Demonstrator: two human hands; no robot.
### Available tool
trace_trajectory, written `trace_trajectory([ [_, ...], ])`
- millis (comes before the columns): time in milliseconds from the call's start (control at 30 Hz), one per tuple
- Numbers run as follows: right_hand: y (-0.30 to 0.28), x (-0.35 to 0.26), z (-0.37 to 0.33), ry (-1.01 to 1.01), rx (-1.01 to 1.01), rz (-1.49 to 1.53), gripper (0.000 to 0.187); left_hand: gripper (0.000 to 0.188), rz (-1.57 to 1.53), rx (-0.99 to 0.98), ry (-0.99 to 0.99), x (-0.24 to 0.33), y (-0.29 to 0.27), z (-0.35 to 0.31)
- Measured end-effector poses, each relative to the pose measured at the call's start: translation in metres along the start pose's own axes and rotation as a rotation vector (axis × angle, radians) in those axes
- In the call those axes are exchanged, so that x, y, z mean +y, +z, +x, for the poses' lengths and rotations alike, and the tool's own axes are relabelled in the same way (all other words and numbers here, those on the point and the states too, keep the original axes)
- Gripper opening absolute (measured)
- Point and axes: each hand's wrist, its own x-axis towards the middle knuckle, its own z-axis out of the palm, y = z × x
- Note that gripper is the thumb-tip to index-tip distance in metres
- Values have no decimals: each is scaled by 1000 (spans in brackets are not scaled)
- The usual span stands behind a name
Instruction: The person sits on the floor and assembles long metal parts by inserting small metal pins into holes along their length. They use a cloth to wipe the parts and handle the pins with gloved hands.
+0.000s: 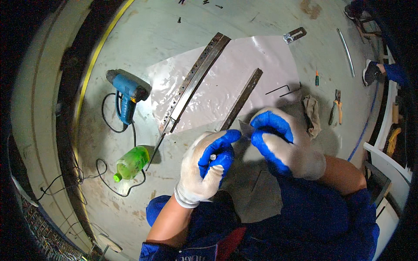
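Note:
My left hand, in a white glove with a blue-coated palm, is closed around a small object whose pale rounded end shows between the fingers. My right hand, gloved the same way, pinches a thin, flat greyish piece between thumb and fingers. The hands face each other, a little apart. Just beyond them a narrow dark metal bar lies on a clear plastic sheet. Left of it is a longer metal rail with a row of holes along one edge.
At left, a blue heat gun with a black cord lies near a green bottle. Hex keys, a crumpled cloth, pliers, a screwdriver and a metal tube lie at right. Another person's shoe is at far right.

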Motion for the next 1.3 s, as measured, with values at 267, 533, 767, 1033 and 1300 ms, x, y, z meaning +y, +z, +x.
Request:
trace_trajectory([
  [267,2,5,-7,-226,-95,-188,28,49,-184,-34,-90,2,3,0],
  [533,7,16,0,-533,-50,-464,35,47,31,-97,-133,9,-1,-3],
  [767,6,16,-1,-522,-71,-578,35,60,-6,-94,-306,13,4,-5],
  [1033,4,13,-2,-624,-67,-759,38,61,-64,-35,-222,8,12,-10],
  [1300,6,18,-2,-723,-41,-909,44,58,177,28,-81,12,14,-7],
])
